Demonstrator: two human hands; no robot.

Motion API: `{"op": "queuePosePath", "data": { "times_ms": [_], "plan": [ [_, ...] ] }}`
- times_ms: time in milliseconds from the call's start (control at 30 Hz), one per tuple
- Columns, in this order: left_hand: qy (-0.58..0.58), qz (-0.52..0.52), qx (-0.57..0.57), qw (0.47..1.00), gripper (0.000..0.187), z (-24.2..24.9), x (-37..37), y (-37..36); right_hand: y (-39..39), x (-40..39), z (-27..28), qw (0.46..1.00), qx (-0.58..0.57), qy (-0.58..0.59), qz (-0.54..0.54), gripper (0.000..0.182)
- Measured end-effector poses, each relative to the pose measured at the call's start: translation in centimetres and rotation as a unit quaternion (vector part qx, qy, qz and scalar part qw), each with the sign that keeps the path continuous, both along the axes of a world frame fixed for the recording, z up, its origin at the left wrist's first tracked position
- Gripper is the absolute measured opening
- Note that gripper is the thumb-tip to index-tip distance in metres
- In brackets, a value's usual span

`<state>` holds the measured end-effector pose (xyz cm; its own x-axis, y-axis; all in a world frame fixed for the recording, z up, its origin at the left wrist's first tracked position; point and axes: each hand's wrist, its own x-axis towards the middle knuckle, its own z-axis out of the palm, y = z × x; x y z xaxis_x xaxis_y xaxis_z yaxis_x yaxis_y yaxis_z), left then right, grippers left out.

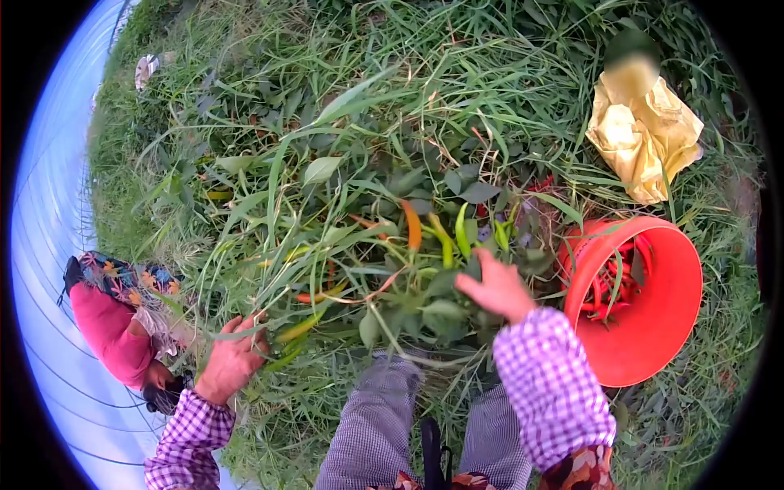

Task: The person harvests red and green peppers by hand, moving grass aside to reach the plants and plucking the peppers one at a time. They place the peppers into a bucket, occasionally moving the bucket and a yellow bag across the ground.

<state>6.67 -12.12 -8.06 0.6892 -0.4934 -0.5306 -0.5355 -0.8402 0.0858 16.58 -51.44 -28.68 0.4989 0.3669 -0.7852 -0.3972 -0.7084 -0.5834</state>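
Note:
My left hand [231, 361] is at the left of a chili pepper plant, its fingers curled in among the grass blades and stems. It seems to grip some stems, though its fingertips are partly hidden. My right hand [498, 286] reaches into the leaves from the right, thumb and finger apart, with nothing visible between them. Just beyond it hang a light green chili pepper [463, 231] and a yellow-green one [443, 241]. An orange chili pepper [411, 226] hangs further left. Low between the hands lies another orange pepper [318, 296], partly covered by leaves.
A red bucket [637, 351] lies tilted at my right, with red chili peppers [608, 286] inside. Beyond it, a person in a crumpled yellow garment [641, 131] is among the plants. Another person in a pink top [106, 335] bends at the left. Tall grass surrounds the plants.

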Motion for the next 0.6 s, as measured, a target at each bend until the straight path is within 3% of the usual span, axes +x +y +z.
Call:
{"op": "queuePosePath", "data": {
  "times_ms": [67, 100, 200, 367, 500, 600],
  "plan": [
    [0.004, 0.017, -0.013, 1.000, 0.017, -0.2, -0.1, 0.1, 1.1, -5.2, 0.5, 0.981, -0.006, -0.169, -0.096, 0.080],
    [0.030, 0.016, 0.020, 0.999, 0.022, 0.0, -0.1, 0.0, 1.9, -6.7, 2.1, 0.975, -0.033, -0.195, -0.099, 0.075],
    [-0.002, -0.036, 0.092, 0.995, 0.023, -0.1, -0.8, 0.2, 4.2, -10.2, 3.9, 0.955, 0.033, -0.205, -0.210, 0.082],
    [0.057, -0.030, 0.125, 0.990, 0.031, 0.6, -0.6, 0.8, 5.7, -11.8, 2.3, 0.944, 0.037, -0.215, -0.249, 0.084],
    [0.073, -0.042, 0.224, 0.971, 0.034, 2.3, 1.0, -5.5, 5.8, -11.9, 2.1, 0.944, 0.051, -0.204, -0.253, 0.085],
    [0.037, 0.044, 0.108, 0.992, 0.018, 4.3, 4.0, -14.1, 5.8, -12.3, 2.1, 0.944, 0.066, -0.196, -0.258, 0.086]
  ]
}}
